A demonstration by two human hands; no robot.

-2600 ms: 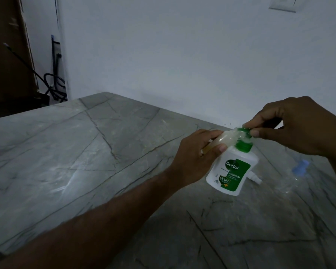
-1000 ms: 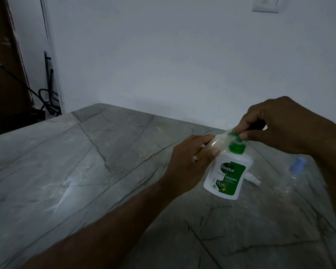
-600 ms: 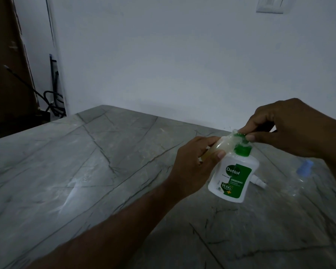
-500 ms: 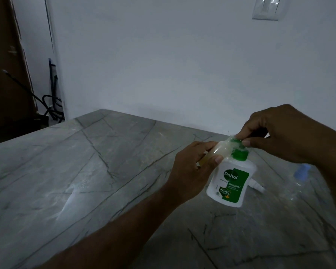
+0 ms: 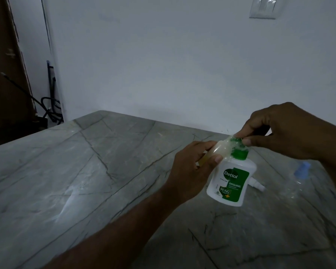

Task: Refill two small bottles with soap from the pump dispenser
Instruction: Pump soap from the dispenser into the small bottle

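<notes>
A white soap dispenser (image 5: 232, 180) with a green label and green pump stands on the grey marble table (image 5: 85, 181) at the right. My right hand (image 5: 285, 131) pinches the green pump head from above. My left hand (image 5: 192, 169) holds a small clear bottle (image 5: 220, 150) tilted on its side, its mouth against the pump's spout; yellowish soap shows inside it. A second small clear bottle (image 5: 299, 179) with a pale blue cap stands to the right, partly behind my right forearm. A small white cap (image 5: 257, 185) lies just behind the dispenser.
The table's far edge runs along a white wall with a switch plate (image 5: 263, 6) high up. Dark cables (image 5: 50, 107) and a brown panel (image 5: 6, 74) stand past the table's left corner. A bright glare patch lies on the marble at left.
Both hands keep the same hold on the pump and the small bottle. Only the head camera has shifted slightly; the dispenser stays in place.
</notes>
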